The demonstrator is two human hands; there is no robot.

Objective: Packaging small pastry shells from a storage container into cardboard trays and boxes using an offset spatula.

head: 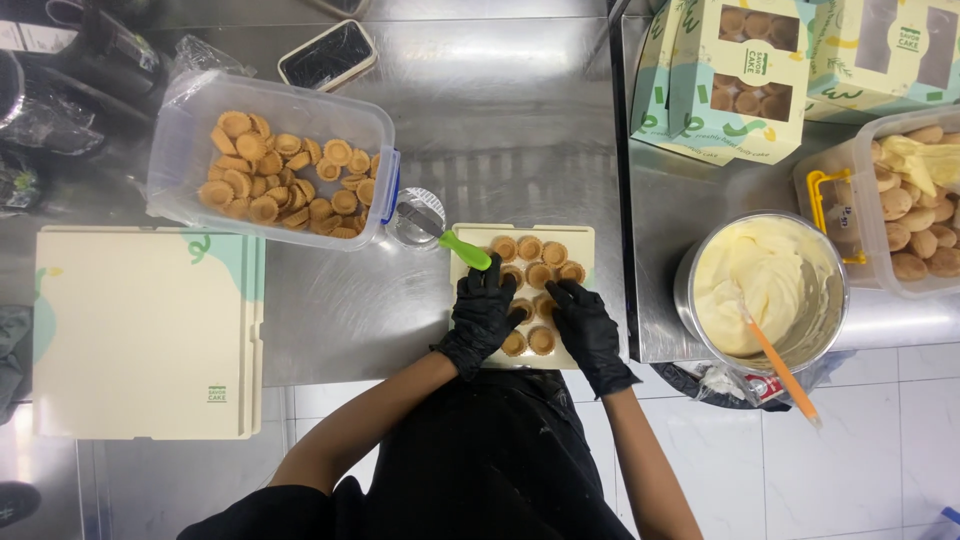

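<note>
Head view looks straight down at two black-gloved hands over a cream tray (580, 238) of small tart shells (541, 274). Left-hand fingers (497, 290) are curled down onto the shells at the tray's left side; whether they pinch one I cannot tell. Right hand (588, 325) lies with fingers bent over the middle shells, touching them, grip also unclear. Shells are brittle, so I judge light fingertip nudges best, keeping rows even and cups upward. The tray sits at the counter's (500, 120) near edge, its long axis running near to far. A green-handled scoop (464, 250) lies at its far-left corner, handle pointing near-right. Far left stands a tub (180, 130) of spare shells; right, a pot (690, 290) of cream.
</note>
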